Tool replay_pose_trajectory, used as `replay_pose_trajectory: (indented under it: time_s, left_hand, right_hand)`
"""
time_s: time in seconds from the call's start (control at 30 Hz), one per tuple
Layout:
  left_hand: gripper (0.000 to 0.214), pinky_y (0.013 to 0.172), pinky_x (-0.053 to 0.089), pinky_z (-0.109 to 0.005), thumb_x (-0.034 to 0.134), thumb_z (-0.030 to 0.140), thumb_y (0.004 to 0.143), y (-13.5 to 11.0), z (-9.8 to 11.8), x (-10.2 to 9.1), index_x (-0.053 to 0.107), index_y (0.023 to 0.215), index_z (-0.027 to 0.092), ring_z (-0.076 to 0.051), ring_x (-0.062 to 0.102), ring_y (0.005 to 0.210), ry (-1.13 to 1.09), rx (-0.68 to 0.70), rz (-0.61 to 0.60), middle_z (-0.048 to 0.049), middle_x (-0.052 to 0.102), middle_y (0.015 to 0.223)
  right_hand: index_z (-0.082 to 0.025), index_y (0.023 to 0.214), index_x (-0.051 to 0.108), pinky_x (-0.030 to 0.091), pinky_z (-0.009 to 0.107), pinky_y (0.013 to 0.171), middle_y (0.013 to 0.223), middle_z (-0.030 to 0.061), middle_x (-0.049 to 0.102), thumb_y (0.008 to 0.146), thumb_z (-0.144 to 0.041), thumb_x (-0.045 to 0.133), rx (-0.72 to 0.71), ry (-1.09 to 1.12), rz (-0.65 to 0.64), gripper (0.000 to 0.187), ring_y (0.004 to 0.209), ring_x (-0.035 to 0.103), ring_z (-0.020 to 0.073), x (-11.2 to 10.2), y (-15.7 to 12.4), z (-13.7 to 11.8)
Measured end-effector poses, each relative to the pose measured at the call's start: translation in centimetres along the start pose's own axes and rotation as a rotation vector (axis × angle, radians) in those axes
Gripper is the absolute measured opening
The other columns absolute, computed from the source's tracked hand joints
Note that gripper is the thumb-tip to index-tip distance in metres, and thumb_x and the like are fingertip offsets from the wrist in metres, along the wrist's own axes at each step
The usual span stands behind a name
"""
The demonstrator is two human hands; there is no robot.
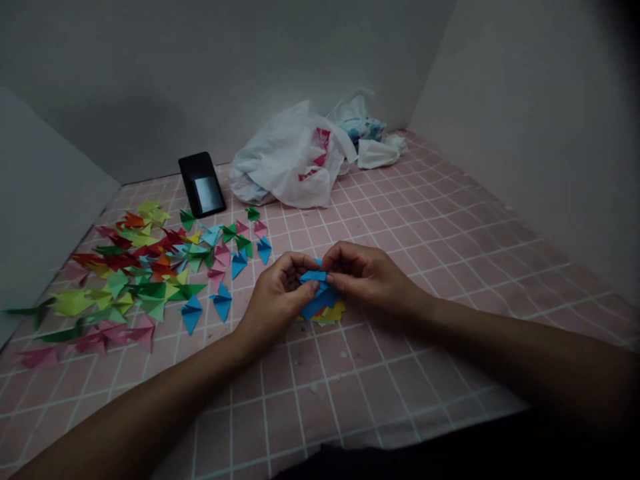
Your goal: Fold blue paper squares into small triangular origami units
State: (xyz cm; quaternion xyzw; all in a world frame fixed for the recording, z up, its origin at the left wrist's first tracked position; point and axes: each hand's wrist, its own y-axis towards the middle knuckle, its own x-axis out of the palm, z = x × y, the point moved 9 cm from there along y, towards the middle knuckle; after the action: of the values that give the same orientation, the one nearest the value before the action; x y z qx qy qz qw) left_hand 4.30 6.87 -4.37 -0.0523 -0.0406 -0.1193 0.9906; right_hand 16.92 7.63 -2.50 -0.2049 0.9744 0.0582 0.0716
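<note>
The left hand (277, 297) and right hand (373, 277) are positioned at center frame, facing each other over the pink grid surface (425, 220). The blue paper piece (320, 297), which is folded, is located between them. The fingers (311, 285) of both hands are closed on this piece, grasping it from either side; no hand is released. Yellow and orange paper (334, 312) lies directly under the blue piece; whether the two are joined cannot be determined. Folded paper units (135, 280) in green, red, yellow, pink and blue are spread across the left half of the surface, and the nearest, a blue triangular unit (221, 301), lies just left of the left hand. A black device (203, 185) stands at upper left of center. A white plastic bag (285, 160) lies to its right, with a blue-patterned package (363, 127) and a white cloth (377, 153) at the upper right, against the wall (525, 100).
</note>
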Motion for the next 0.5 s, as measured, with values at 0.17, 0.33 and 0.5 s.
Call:
replay_pose_trajectory:
  time_s: [0.17,0.33,0.5]
  left_hand:
    - [0.028,0.072,0.051,-0.025,0.078,0.021,0.069,-0.20,0.58,-0.22,0.064,0.092,0.018,-0.014,0.062,0.081,-0.004,0.036,0.034,-0.0012,0.066,0.088]
    - [0.023,0.066,0.048,-0.022,0.074,0.021,0.072,-0.32,0.74,-0.51,0.063,0.092,0.018,-0.012,0.059,0.073,0.008,0.034,0.059,-0.0001,0.064,0.082]
    - [0.022,0.064,0.048,-0.022,0.074,0.022,0.072,-0.33,0.67,-0.64,0.064,0.091,0.017,-0.011,0.060,0.071,-0.002,0.034,0.072,-0.0004,0.065,0.081]
  right_hand:
    - [-0.017,0.082,0.062,0.045,0.026,0.060,0.074,-0.0001,0.060,0.079,-0.023,0.066,0.023,0.036,0.046,0.008,0.066,0.054,0.0126,-0.35,-0.14,0.12]
    - [-0.017,0.082,0.060,0.044,0.026,0.060,0.073,-0.0009,0.059,0.080,-0.024,0.066,0.051,0.059,0.056,0.009,0.066,0.054,0.0126,-0.25,-0.33,0.36]
    - [-0.018,0.081,0.059,0.043,0.026,0.059,0.072,-0.0020,0.057,0.080,-0.022,0.065,0.019,0.024,0.061,0.008,0.064,0.052,0.0116,-0.23,-0.38,0.05]
